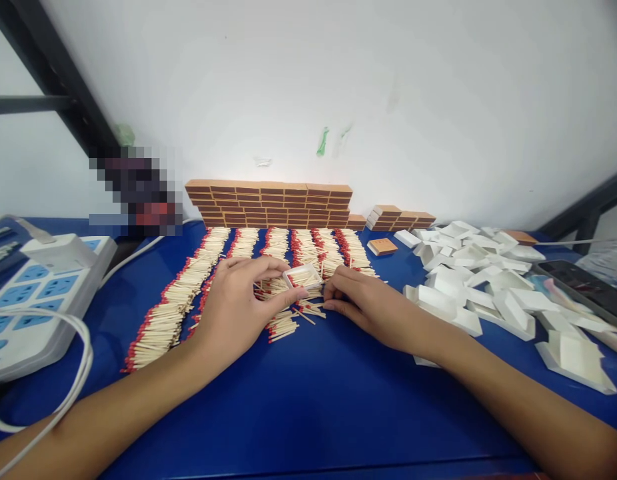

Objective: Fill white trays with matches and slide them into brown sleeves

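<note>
A small white matchbox tray (302, 277) with some matches in it is gripped between the thumb and fingers of my left hand (238, 293). It is tilted just above the loose matches (283, 327) on the table. Close to its right side, my right hand (361, 300) has its fingers curled together beside the match rows; whatever they hold, if anything, is hidden. Long rows of red-tipped matches (176, 300) run from the boxes toward me, and both hands cover parts of the middle rows.
A wall of stacked matchboxes (273, 203) stands at the back, with a lower stack (398, 217) and a single matchbox (382, 247) to its right. Empty white trays (488, 280) are heaped at right beside a phone (583, 283). A power strip (48, 293) with cables lies left.
</note>
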`<state>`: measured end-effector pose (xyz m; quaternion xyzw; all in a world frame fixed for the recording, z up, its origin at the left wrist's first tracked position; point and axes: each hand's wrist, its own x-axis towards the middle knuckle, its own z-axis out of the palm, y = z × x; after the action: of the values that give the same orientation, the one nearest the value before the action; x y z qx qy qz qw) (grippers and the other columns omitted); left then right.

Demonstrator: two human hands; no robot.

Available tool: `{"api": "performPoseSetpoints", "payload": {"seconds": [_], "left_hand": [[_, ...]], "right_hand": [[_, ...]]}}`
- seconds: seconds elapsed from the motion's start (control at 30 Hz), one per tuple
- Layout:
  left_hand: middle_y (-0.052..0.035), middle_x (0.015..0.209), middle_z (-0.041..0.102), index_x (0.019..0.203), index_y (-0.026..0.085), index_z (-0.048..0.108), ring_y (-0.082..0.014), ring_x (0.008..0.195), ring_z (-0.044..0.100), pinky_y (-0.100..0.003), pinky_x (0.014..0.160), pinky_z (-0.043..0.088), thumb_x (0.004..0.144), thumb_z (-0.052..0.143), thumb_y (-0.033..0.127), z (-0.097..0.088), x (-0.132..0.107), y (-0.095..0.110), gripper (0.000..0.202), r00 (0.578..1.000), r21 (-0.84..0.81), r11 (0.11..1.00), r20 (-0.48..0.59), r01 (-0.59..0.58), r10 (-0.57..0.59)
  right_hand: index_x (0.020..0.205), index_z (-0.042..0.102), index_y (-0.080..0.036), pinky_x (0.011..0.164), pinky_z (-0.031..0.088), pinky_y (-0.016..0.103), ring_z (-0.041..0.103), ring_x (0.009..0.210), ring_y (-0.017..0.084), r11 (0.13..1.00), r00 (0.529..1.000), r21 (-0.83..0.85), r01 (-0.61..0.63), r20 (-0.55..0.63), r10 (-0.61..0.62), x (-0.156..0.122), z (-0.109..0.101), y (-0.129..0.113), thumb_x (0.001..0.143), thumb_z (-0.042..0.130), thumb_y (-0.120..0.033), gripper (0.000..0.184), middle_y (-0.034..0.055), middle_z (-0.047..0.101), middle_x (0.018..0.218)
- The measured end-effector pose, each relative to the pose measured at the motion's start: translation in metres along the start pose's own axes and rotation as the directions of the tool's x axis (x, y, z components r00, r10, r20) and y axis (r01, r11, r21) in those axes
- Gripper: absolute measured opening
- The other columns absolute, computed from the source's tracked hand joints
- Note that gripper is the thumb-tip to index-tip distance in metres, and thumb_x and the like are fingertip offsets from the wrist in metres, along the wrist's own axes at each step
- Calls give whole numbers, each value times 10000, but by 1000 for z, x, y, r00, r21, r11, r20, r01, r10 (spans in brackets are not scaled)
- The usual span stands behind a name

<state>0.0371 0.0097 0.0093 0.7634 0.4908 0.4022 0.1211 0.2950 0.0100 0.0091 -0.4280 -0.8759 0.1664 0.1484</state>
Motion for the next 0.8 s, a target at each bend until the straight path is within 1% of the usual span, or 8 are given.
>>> {"api": "performPoseSetpoints", "payload": {"seconds": [0.07,0.13,0.27,0.33,0.53,0.63,0.73,0.8], "left_hand": [[7,1034,850,1021,288,776,-298,1037,786,-472,1014,528,820,908,503,0,0,0,323,1000,5,1000,-3,2,-2],[8,1034,849,1017,285,773,-294,1025,792,-464,1009,523,831,900,499,0,0,-1,311,1000,-4,1000,-2,-6,5],[23,1036,848,1017,274,764,-272,973,802,-457,1004,497,840,900,481,1,0,-1,304,1000,-22,999,13,-27,27],[31,1034,849,1017,277,769,-273,982,799,-458,998,484,820,922,462,1,0,-1,311,999,1,999,20,-35,35],[41,1017,848,1023,275,770,-261,990,788,-451,993,458,808,940,431,1,2,-2,315,998,22,998,27,-53,53],[35,1022,846,1039,267,764,-259,984,783,-446,981,453,819,932,426,1,1,-3,319,998,42,997,31,-61,59],[34,1001,844,1038,255,754,-252,978,776,-437,992,437,807,932,464,2,-2,0,360,992,60,991,48,-123,120],[35,1032,844,1043,250,748,-236,990,775,-430,1041,411,809,926,476,2,-5,4,371,978,47,978,62,-203,199]], "right_hand": [[954,593,-215,773,478,338,621,874,203,1000,1000,-2,1,2,-1,0,-3,1,1084,509,-186,158,62,645,1004],[961,590,-216,773,481,337,623,872,203,1000,1000,-3,9,-27,-9,-1,-8,4,1092,503,-204,157,64,644,1001],[984,580,-219,742,469,335,610,856,210,998,985,-59,13,-171,-23,-4,-18,9,1099,515,-256,136,71,631,1000],[992,579,-219,736,466,337,609,847,212,996,976,-88,21,-215,-40,-5,-20,9,1099,521,-266,131,74,628,998],[983,573,-219,727,468,330,612,828,201,995,983,-86,47,-174,-61,-5,-22,9,1092,520,-215,121,64,622,983],[978,576,-222,714,457,324,581,802,192,993,968,-102,59,-237,-82,-6,-29,13,1093,545,-237,120,49,608,957],[990,594,-226,712,451,312,570,805,184,993,945,-88,83,-310,-107,-6,-29,10,1088,577,-238,100,38,611,947],[998,607,-224,718,457,303,580,817,179,991,942,-48,124,-309,-133,-5,-21,2,1079,602,-226,81,36,622,947]]}}
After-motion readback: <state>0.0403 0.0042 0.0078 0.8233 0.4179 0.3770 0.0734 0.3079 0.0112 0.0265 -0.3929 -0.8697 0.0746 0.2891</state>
